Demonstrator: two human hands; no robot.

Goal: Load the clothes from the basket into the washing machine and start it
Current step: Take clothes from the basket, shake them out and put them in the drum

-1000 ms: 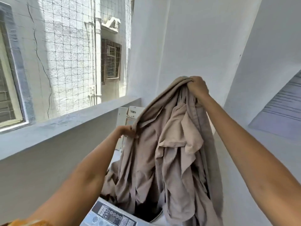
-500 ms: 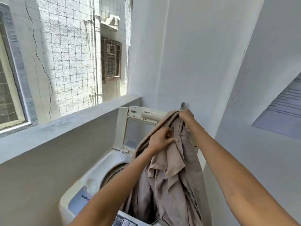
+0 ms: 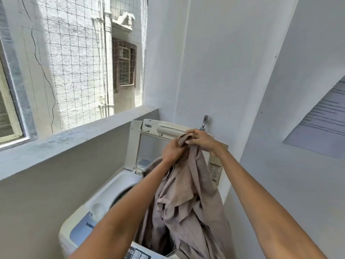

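A beige garment (image 3: 188,208) hangs bunched over the drum opening of a white top-loading washing machine (image 3: 104,206). Its lower folds drop into the drum. My left hand (image 3: 172,151) and my right hand (image 3: 202,140) both grip the garment's top edge, close together, in front of the raised lid (image 3: 149,144). The control panel (image 3: 138,254) shows at the bottom edge. The basket is out of view.
A grey ledge (image 3: 78,135) runs along the left under a netted window opening. White walls close in behind and to the right. A tap (image 3: 204,121) sticks out of the wall just behind the lid.
Both hands have come down with the garment from high above the machine to lid height. My left hand has moved up next to my right hand, and more cloth now hangs into the drum.
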